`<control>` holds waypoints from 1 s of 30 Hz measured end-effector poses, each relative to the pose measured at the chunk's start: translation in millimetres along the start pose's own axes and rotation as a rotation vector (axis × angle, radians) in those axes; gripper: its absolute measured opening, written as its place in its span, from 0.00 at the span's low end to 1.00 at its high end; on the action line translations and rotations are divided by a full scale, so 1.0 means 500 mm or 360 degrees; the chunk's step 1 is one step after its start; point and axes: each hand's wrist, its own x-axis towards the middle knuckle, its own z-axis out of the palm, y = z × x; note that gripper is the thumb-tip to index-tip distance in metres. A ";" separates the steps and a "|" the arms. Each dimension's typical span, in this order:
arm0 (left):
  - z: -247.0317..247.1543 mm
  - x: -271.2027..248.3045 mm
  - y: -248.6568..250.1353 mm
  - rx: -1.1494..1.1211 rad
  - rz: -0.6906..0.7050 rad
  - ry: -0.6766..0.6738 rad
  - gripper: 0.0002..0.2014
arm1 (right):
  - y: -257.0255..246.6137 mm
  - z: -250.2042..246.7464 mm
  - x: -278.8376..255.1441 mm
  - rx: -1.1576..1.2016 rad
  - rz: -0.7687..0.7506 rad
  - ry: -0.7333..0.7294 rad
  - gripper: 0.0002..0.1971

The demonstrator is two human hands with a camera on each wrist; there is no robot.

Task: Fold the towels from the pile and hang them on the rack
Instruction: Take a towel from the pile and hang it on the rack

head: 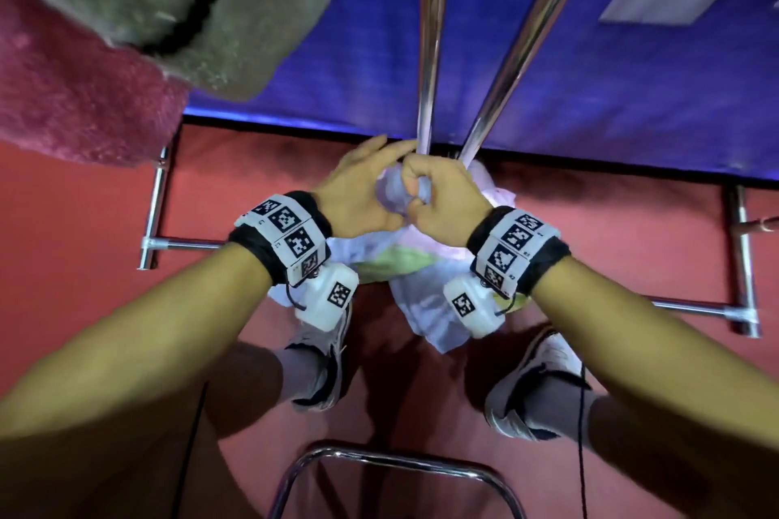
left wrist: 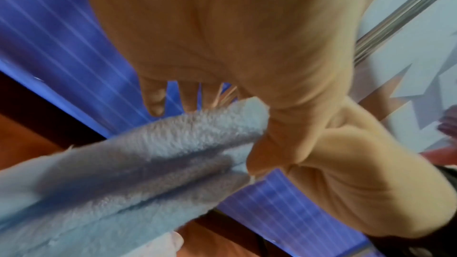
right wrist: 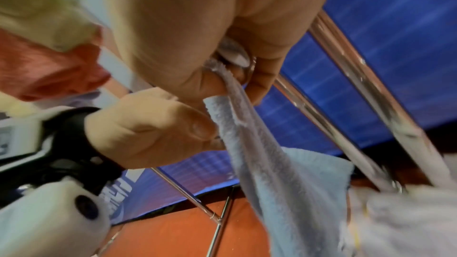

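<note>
Fold step: my left hand and right hand both pinch the blue towel corners together. Next: drape over the rack.

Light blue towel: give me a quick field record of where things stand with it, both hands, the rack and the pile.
towel in hand: light blue towel, bunched, hanging down from the hands
left hand: left hand pinches the towel's top edge
right hand: right hand grips the same edge, fingers curled
hands: close together, touching
rack: rack rails just beyond the hands, metal
already hung: grey-green towel and pink towel, upper left
pile: remaining towels below the hands on the red floor
fold state: cannot tell
</note>
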 end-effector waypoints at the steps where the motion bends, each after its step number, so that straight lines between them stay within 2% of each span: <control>1: 0.002 -0.004 0.021 -0.0134 0.0052 -0.0040 0.38 | -0.024 -0.021 -0.011 -0.0047 -0.0027 -0.0073 0.17; 3: 0.008 -0.014 0.062 -0.0151 0.0116 -0.0030 0.18 | -0.069 -0.064 -0.037 -0.0172 -0.0016 -0.0168 0.18; 4: 0.006 -0.020 0.082 -0.0130 0.0128 -0.0006 0.12 | -0.095 -0.088 -0.050 -0.0239 0.0001 -0.0175 0.19; 5: 0.004 -0.023 0.094 -0.0129 0.0165 0.0031 0.10 | -0.116 -0.112 -0.062 -0.0270 -0.0004 -0.0154 0.20; 7: -0.002 -0.030 0.115 -0.0117 0.0256 0.0136 0.15 | -0.148 -0.158 -0.089 -0.0259 -0.0038 -0.0040 0.23; 10: -0.014 -0.042 0.144 -0.0099 0.0322 0.0234 0.12 | -0.167 -0.206 -0.129 -0.0424 -0.0006 0.0226 0.28; 12: -0.012 -0.062 0.156 0.0007 0.0311 0.0286 0.13 | -0.161 -0.217 -0.168 -0.0544 0.0035 0.0348 0.24; 15: 0.000 -0.093 0.170 0.0118 0.0259 0.0205 0.19 | -0.150 -0.199 -0.220 -0.0572 0.0158 0.0390 0.14; 18: 0.003 -0.130 0.183 0.0187 0.0156 0.0197 0.15 | -0.166 -0.196 -0.250 -0.0555 0.0189 0.0435 0.14; 21: -0.003 -0.170 0.186 0.0142 0.0160 0.0263 0.13 | -0.181 -0.236 -0.278 -0.0421 0.0184 0.0588 0.15; 23: -0.007 -0.198 0.178 0.0147 0.0180 0.0392 0.15 | -0.182 -0.264 -0.295 -0.0348 0.0155 0.0694 0.13; 25: -0.002 -0.219 0.172 0.0100 0.0187 0.0608 0.16 | -0.184 -0.273 -0.308 -0.0399 0.0096 0.0719 0.12; 27: 0.011 -0.232 0.179 -0.0148 0.0218 0.0810 0.15 | -0.190 -0.266 -0.318 -0.0446 0.0047 0.0708 0.12; 30: 0.036 -0.246 0.203 -0.0419 0.0220 0.0981 0.10 | -0.196 -0.245 -0.333 -0.0351 0.0022 0.0724 0.14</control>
